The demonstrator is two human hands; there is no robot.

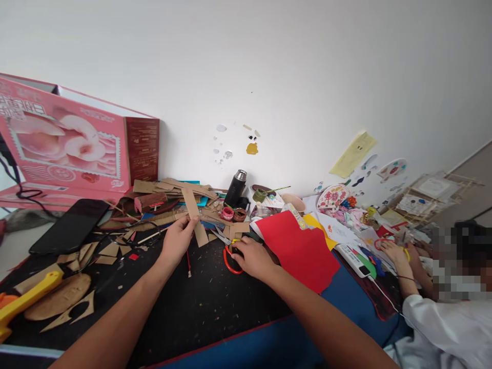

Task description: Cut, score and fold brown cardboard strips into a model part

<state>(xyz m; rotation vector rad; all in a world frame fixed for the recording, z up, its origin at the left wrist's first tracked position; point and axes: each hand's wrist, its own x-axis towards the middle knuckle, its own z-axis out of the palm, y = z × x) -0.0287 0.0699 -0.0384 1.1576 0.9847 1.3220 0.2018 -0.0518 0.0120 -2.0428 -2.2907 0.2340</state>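
Brown cardboard makes up the flat strip [191,202] near the middle of the table, over the black mat [184,318]. The left hand [179,238] pinches the strip between thumb and fingers, about halfway along, so both ends stick out. The right hand [251,259] has its fingers curled on the handles of the scissors [226,240]. The blades point toward the strip and look a bit apart. I cannot tell if they touch it.

To work well with these two, it seems best to hold the strip firmly but not bend it. The left fingertips should stay well away from the blades. A slow, steady squeeze on thick card should give a neater edge than a quick snip.

Just behind are a pink paint jar [227,213] and a brown paint jar [240,214], so elbows and wrists need care. A black thermos [235,189] leans behind them. Small cardboard scraps [109,249] lie to the left, near a black tablet or phone [71,225]. Red paper [295,251] lies to the right. Farther right, another person's hand [390,251] is over the crowded table.
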